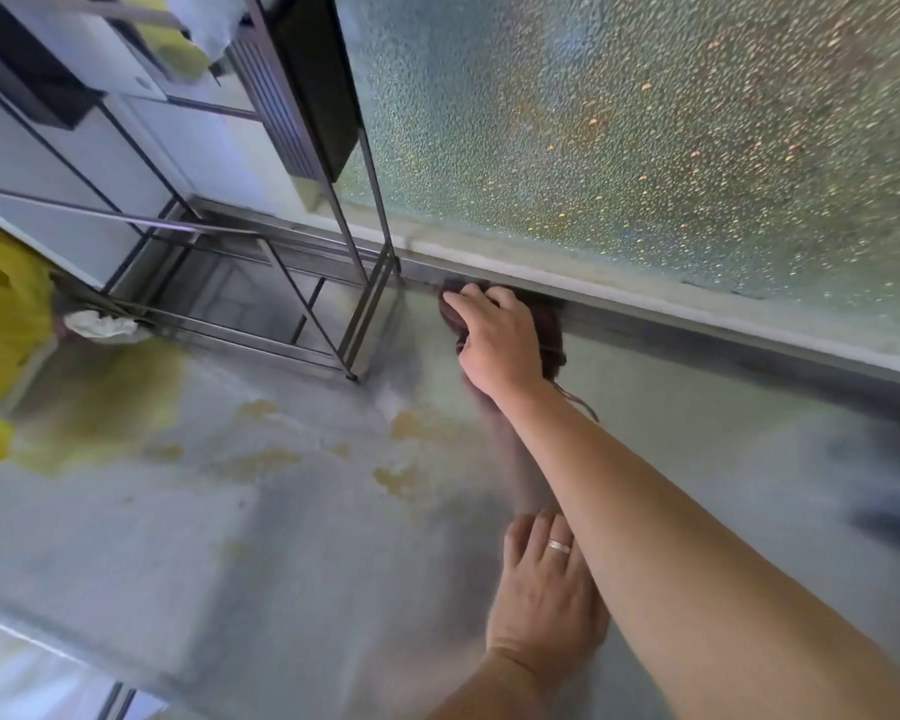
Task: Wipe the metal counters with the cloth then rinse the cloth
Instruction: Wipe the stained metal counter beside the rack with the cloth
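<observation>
I see my right hand (pixel 497 345) at the far edge of the metal surface (pixel 230 537), fingers (pixel 461 302) curled down onto the dark cloth (pixel 551 330), pressing it against the back lip. My left hand (pixel 544 589) rests flat, fingers together and straight.

Metal rack (pixel 302 283), perhaps yellow bags (pixel 1 314).

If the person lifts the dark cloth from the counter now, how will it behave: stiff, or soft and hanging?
The dark cloth will probably hang limp: it bunches unevenly under the right hand, and a loose thread trails from its edge. It looks thin, so likely light for its size, perhaps heavier if damp. Pushed along the smooth metal counter, it should slide rather than roll.
</observation>
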`<state>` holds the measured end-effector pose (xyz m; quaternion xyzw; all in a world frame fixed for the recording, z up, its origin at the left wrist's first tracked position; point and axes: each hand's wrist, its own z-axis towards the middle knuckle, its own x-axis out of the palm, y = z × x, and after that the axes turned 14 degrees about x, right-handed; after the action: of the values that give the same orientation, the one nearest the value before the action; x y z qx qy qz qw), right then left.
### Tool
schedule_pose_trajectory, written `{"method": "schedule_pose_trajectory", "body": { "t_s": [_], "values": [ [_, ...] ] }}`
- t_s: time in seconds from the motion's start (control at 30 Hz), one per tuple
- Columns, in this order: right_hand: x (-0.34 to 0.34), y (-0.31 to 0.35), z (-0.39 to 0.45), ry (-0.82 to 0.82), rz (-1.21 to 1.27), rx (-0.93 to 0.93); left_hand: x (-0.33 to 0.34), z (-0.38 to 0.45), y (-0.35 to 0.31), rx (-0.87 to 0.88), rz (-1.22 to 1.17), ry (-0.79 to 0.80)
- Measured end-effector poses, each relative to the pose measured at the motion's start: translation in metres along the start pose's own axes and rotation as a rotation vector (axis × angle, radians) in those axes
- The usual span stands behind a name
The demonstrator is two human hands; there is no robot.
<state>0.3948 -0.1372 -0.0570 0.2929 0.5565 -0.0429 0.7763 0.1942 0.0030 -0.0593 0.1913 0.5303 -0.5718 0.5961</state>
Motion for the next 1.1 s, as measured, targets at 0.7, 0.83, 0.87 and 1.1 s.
{"method": "schedule_pose_trajectory", "body": {
  "t_s": [0.7, 0.83, 0.87, 1.1],
  "values": [
    [-0.034, -0.007, -0.052, 0.156, 0.075, 0.272, -0.033, -0.02, 0.029, -0.016, -0.067, 0.094],
    [-0.005, 0.007, -0.027, 0.221, 0.153, 0.049, -0.028, -0.022, 0.032, 0.029, -0.02, 0.125],
    [0.003, 0.011, -0.018, 0.215, 0.138, -0.006, -0.026, -0.022, 0.032, 0.049, 0.008, 0.133],
    [0.023, 0.023, 0.003, 0.125, -0.013, -0.066, -0.025, -0.017, 0.035, 0.063, 0.061, 0.169]
  ]
}}
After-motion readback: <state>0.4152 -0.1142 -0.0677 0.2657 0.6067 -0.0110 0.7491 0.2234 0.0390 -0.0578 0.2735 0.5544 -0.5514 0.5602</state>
